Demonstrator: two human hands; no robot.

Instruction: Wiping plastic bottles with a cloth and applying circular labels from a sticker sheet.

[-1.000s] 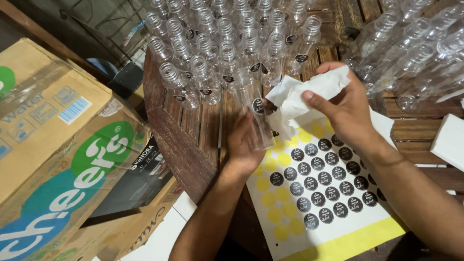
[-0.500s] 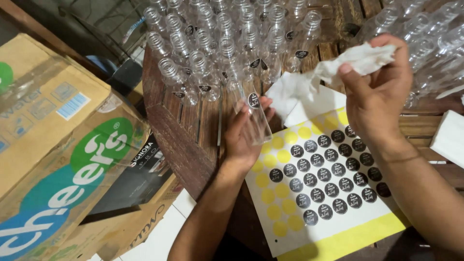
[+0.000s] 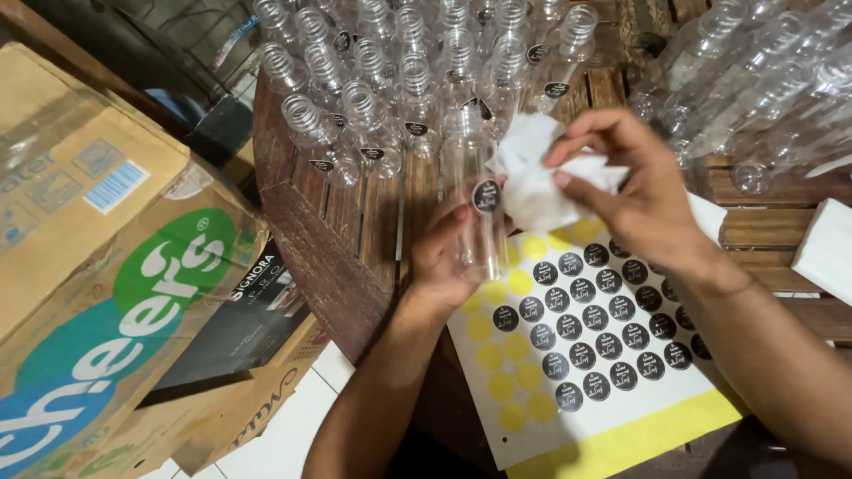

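Between the hands, a clear bottle (image 3: 475, 213) is standing nearly upright, its neck pointing away from the person. The left hand (image 3: 444, 257) is wrapping it from below, fingers closed round its lower body. The right hand (image 3: 635, 191) is pinching a crumpled white tissue (image 3: 532, 182) between thumb and fingers, pressing it against the bottle's side, just beside a round black sticker (image 3: 486, 195) on the bottle. Under both hands a sheet (image 3: 586, 355) is lying on the wooden table (image 3: 346, 222), white with a yellow edge, carrying rows of round black stickers and bare yellow circles nearer the left hand. Beyond the hands, more clear bottles (image 3: 399, 80) are standing in rows, some bearing black stickers. Left of the left hand, a brown carton (image 3: 98, 293) with green and blue print is sitting.
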